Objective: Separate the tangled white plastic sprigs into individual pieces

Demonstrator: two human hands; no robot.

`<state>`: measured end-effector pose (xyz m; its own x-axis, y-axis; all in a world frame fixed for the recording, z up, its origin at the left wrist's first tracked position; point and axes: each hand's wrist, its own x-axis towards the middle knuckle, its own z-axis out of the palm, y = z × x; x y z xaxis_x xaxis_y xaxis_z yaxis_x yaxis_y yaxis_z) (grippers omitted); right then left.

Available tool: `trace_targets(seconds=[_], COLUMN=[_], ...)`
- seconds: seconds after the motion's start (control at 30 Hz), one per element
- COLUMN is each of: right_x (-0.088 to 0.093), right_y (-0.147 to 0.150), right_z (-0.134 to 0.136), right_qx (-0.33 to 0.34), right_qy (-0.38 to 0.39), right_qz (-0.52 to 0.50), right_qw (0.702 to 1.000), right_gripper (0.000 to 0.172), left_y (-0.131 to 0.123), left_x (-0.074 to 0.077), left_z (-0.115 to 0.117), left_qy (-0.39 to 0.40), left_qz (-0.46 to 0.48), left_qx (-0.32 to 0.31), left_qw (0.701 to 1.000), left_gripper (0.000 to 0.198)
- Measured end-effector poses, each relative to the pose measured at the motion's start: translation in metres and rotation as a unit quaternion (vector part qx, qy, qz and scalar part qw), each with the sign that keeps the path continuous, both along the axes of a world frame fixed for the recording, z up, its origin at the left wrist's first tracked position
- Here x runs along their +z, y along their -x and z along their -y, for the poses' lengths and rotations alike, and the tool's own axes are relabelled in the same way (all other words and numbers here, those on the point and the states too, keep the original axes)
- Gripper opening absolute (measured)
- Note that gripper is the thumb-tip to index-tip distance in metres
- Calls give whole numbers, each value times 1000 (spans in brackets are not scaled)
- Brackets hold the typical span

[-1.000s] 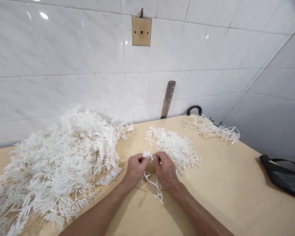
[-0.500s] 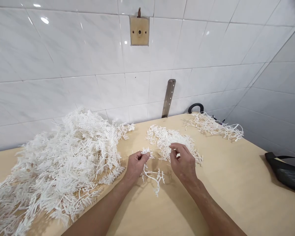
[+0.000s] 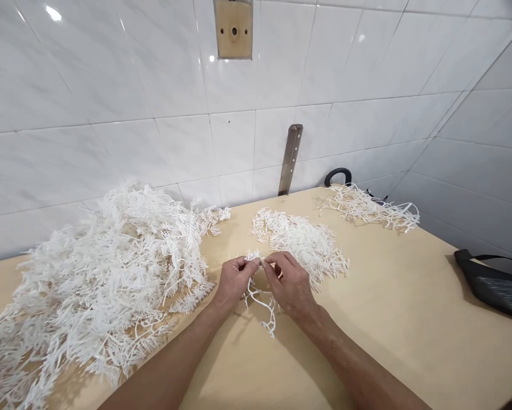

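The thin, white, branchy plastic sprig is dangling just over the table, with its long axis running down toward the body. Its tufted top is sitting between the left hand and right hand, and both are pinching it, equally close. A smaller pile is lying just behind, and a big pile off left.

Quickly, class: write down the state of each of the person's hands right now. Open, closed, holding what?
Left hand: closed, pinching the top of a white plastic sprig.
Right hand: closed, fingertips pinching the same sprig's top, beside the left.
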<state>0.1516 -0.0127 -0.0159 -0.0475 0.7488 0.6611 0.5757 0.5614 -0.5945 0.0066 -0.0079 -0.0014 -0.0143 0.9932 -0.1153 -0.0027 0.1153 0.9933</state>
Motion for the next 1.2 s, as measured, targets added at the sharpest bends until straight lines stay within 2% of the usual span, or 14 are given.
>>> trace_targets(seconds=[0.17,0.33,0.53,0.67,0.87,1.07,1.2], right_x=[3,3,-1,-5,-13,-15,-15], right_y=[1,3,6,6,2,1,1], right_z=[1,2,0,-2,-4,-3,-6], right_qx=[5,-17,-27,-35,-26,-38,-48], right_qy=[18,23,1,6,87,181,208], right_qz=[35,59,65,48,-38,-92,-107], right_qw=[999,998,997,998,995,978,971], right_gripper=[14,19,17,14,14,20,20], left_y=[1,1,-1,-3,-5,-7,-9], left_x=[1,3,7,3,-6,-10,-13], left_z=[0,1,2,1,-2,0,0], left_qy=[-12,-12,-12,-21,-50,-99,-123], left_qz=[-7,-2,-15,-33,-43,-98,-129], left_qx=[-4,2,12,20,30,51,61], left_qw=[1000,1000,1000,999,997,989,982], left_gripper=[45,45,45,41,37,34,32])
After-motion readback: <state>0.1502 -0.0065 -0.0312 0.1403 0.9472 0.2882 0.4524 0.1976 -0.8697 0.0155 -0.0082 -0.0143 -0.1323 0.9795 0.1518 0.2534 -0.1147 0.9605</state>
